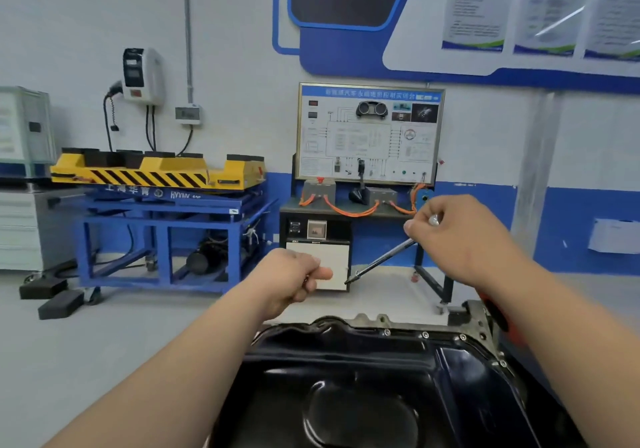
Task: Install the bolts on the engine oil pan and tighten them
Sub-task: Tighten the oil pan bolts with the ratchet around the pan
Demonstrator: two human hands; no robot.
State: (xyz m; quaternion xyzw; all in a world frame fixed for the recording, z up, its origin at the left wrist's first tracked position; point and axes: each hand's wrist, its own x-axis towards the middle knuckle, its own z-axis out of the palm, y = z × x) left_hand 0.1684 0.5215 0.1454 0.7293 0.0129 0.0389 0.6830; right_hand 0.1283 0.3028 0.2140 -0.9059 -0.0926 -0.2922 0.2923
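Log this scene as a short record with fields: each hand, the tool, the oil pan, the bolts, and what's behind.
left hand: raised above pan, fingers curled; contents unclear
right hand: grips top end of driver
driver: long thin shaft slanting down toward left hand, tip in the air
oil pan: black, glossy, below both hands
bolts: several seated along far rim
behind: blue lift table, training board

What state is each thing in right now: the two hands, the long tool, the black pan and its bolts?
Long tool: held tilted in the air, tip down-left, touching nothing.
Right hand: grips its upper end.
Left hand: fingers curled, contents hidden.
Oil pan: lies below the hands, untouched.
Bolts: several sit in the far rim; tightness unclear.
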